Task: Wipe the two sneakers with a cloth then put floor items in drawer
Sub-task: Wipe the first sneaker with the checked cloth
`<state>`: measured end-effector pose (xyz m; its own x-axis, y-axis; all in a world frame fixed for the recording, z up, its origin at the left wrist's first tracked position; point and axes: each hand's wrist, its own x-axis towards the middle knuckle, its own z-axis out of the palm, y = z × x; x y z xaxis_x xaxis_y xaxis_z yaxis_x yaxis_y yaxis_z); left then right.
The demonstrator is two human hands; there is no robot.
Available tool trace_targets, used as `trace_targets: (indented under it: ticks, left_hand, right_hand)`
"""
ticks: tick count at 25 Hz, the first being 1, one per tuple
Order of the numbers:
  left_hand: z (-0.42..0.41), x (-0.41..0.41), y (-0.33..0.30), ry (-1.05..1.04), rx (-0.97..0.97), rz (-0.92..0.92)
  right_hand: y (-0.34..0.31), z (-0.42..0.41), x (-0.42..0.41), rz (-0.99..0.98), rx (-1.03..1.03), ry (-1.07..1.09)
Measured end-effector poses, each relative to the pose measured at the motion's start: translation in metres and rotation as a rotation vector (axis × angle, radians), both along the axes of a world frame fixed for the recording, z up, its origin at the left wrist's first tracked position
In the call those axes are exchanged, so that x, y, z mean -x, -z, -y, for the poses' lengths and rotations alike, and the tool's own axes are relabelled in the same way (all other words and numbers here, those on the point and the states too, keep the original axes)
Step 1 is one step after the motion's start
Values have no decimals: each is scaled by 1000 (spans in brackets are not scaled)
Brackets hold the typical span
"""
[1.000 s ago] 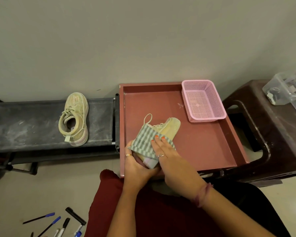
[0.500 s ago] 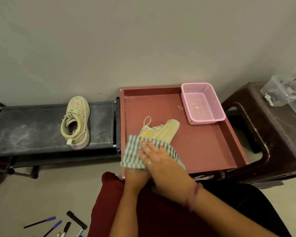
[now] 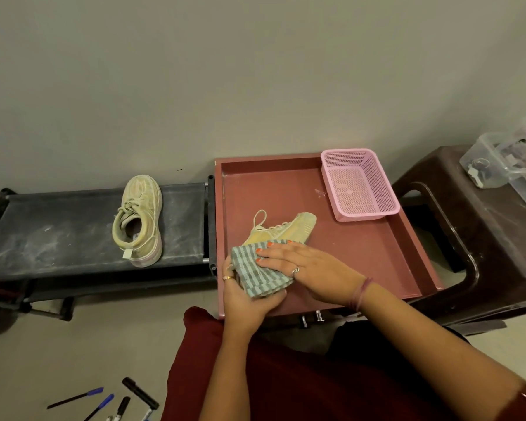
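Right hand (image 3: 308,268), fingers flat, has slid the striped cloth (image 3: 257,270) back down the sneaker (image 3: 289,227), left hand (image 3: 246,299) still gripping its heel.

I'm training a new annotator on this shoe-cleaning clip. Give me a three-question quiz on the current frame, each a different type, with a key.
1. True or false: the pink basket sits inside the red drawer.
2. Which of the hands lies flat on the striped cloth? A left hand B right hand
3. Fill in: the other sneaker rests on the black ____.

Key: 1 true; 2 B; 3 rack.
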<state>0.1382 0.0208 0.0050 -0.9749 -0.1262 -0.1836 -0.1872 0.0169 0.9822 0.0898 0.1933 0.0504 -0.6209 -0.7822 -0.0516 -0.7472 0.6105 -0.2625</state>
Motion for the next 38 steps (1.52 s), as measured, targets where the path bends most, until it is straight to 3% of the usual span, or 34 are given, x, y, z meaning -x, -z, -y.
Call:
trace_targets:
  ticks: [3, 8, 13, 19, 25, 29, 32, 35, 38]
  left_hand:
    - [0, -1, 1, -4, -20, 21]
    - [-2, -1, 2, 8, 42, 11]
    - [1, 1, 6, 50, 78, -65]
    - [2, 1, 10, 122, 17, -70]
    - [2, -3, 6, 154, 144, -98]
    - [2, -2, 7, 169, 143, -98]
    - [5, 0, 14, 130, 104, -72]
    - [4, -2, 12, 144, 134, -97]
    - [3, -3, 5, 142, 175, -112]
  right_hand:
    - [6, -11, 16, 8, 45, 114]
    - [10, -43, 50, 63, -68, 341]
    - [11, -7, 36, 167, -38, 555]
    - [-15, 29, -25, 194, 74, 358]
    - [5, -9, 56, 308, -27, 441]
    - [16, 8, 31, 191, 75, 560]
    - [13, 28, -32, 141, 221, 444]
    - [15, 4, -46, 46, 144, 263]
    - [21, -34, -10, 24, 101, 346]
